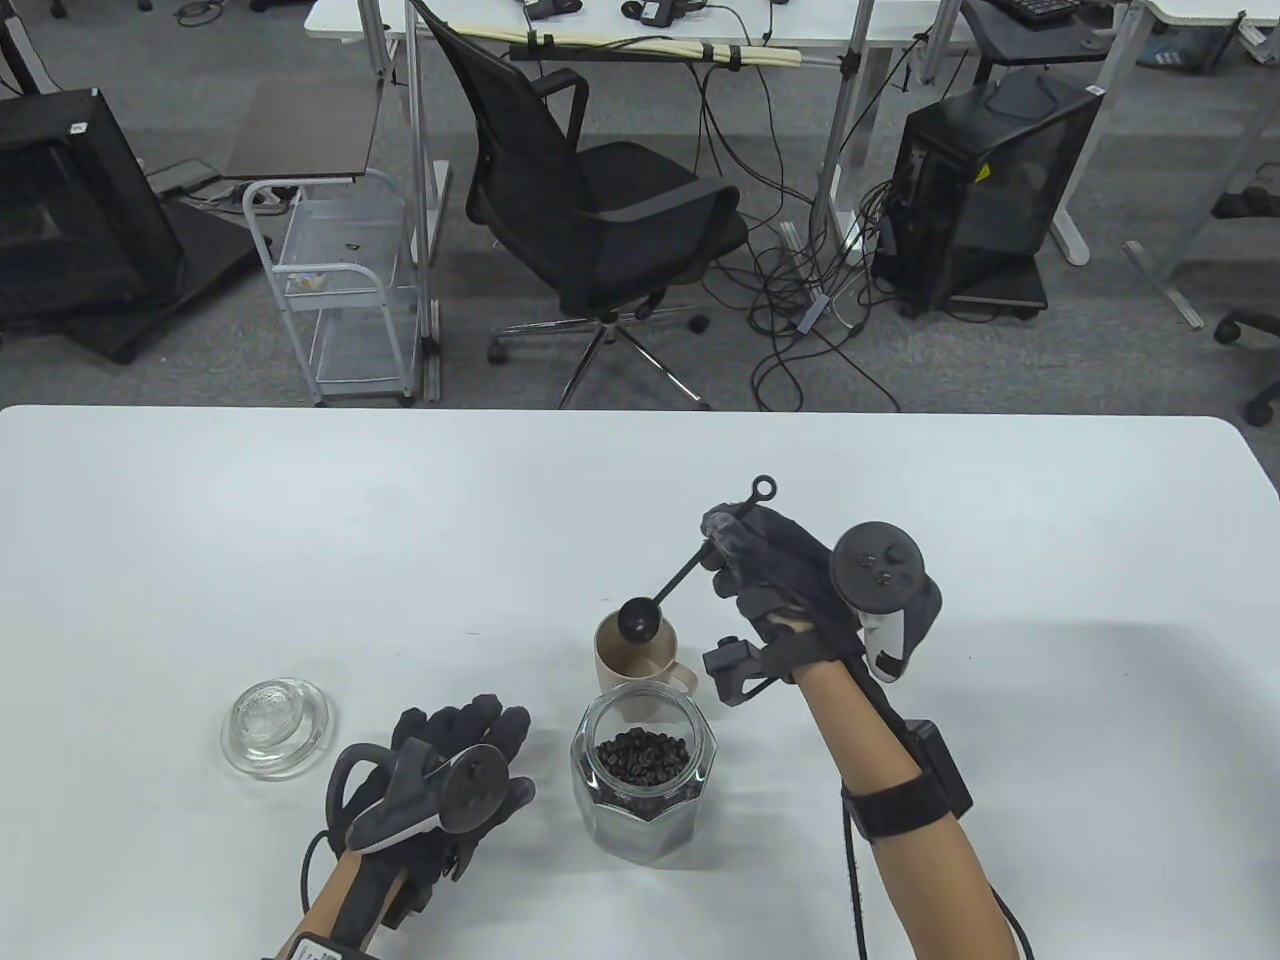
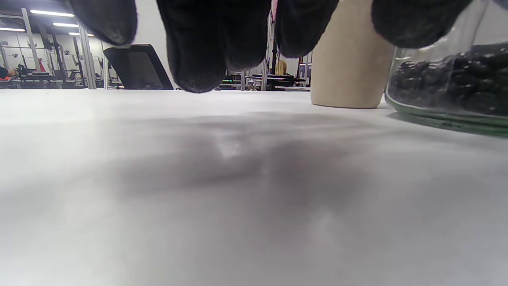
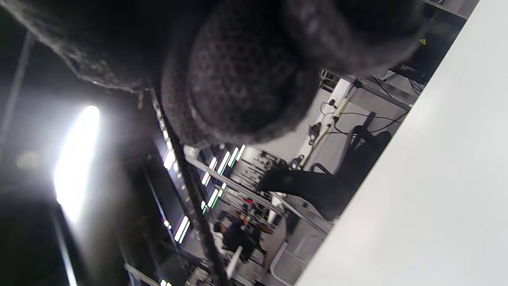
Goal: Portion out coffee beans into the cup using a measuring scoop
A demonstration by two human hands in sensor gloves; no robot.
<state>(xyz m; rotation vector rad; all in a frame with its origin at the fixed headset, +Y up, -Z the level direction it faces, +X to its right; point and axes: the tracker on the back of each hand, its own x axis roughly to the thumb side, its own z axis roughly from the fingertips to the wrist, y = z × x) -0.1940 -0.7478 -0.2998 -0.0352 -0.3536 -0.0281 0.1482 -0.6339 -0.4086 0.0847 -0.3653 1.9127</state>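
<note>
A beige cup [image 1: 632, 665] stands mid-table, with an open glass jar [image 1: 643, 785] of coffee beans just in front of it. My right hand [image 1: 765, 565] pinches the handle of a black measuring scoop [image 1: 680, 580]; its bowl [image 1: 637, 619] hangs tilted over the cup's mouth. My left hand [image 1: 460, 760] lies flat on the table left of the jar, fingers straight, holding nothing. In the left wrist view the cup [image 2: 349, 75] and the jar [image 2: 452, 87] show behind the fingertips [image 2: 198, 51]. The right wrist view shows only curled glove fingers [image 3: 246, 79].
The jar's glass lid [image 1: 275, 725] lies on the table [image 1: 300, 540] at the left. Beyond the far table edge stand a black office chair [image 1: 600, 210], a white wire cart [image 1: 340, 290] and a computer tower [image 1: 985, 190].
</note>
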